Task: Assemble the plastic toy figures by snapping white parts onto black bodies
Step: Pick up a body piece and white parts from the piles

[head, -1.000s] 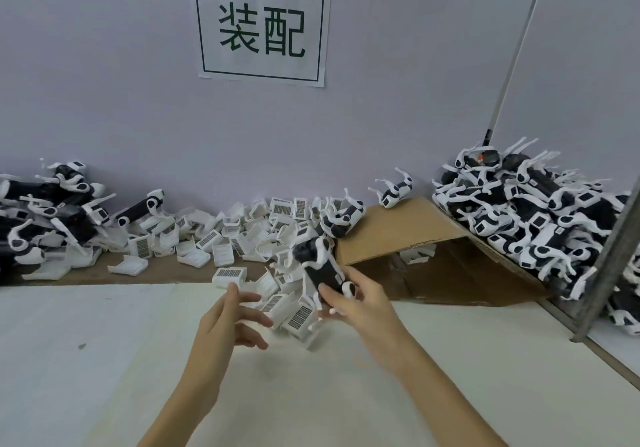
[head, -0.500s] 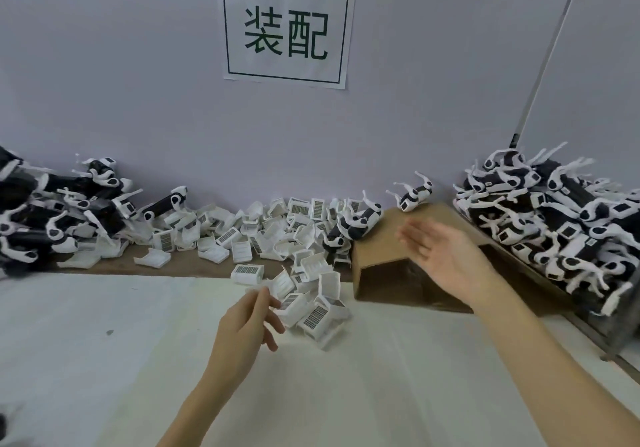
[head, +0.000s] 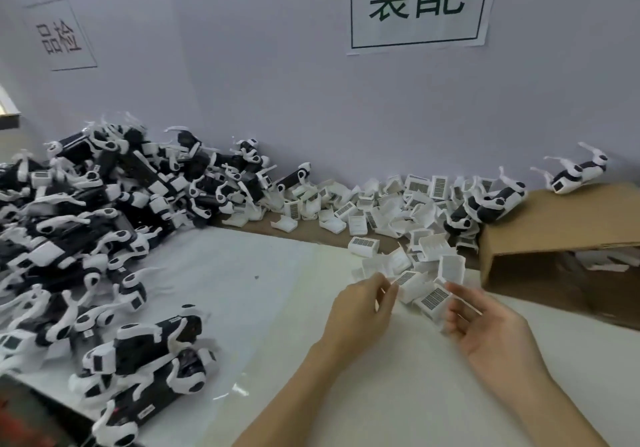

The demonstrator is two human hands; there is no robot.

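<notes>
1. The white parts (head: 398, 211) lie loose in a heap along the back of the worktop (head: 263, 273), spilling forward to just in front of the person — probably so that one can be taken without a long reach.
2. The left hand (head: 360, 311) sits at the near edge of that heap, fingers curled and the tips drawn together at a small white part (head: 381, 273); it looks like a pinch, though blur leaves it unclear whether the piece is actually held.
3. The right hand (head: 485, 328) is palm-up with fingers loosely spread, holding nothing, beside a ribbed white part (head: 433, 299) — seemingly ready to receive or steady a piece.
4. The black bodies (head: 104, 238), many already carrying white legs, are piled on the left of the worktop, well apart from both hands; neither hand has a body yet, so the next step is likely fetching one.
5. A cardboard box (head: 561, 224) lies on its side at the right, with a couple of toy figures (head: 491, 204) resting on and against it.
6. A sign (head: 415, 6) hangs on the wall above the heap.
</notes>
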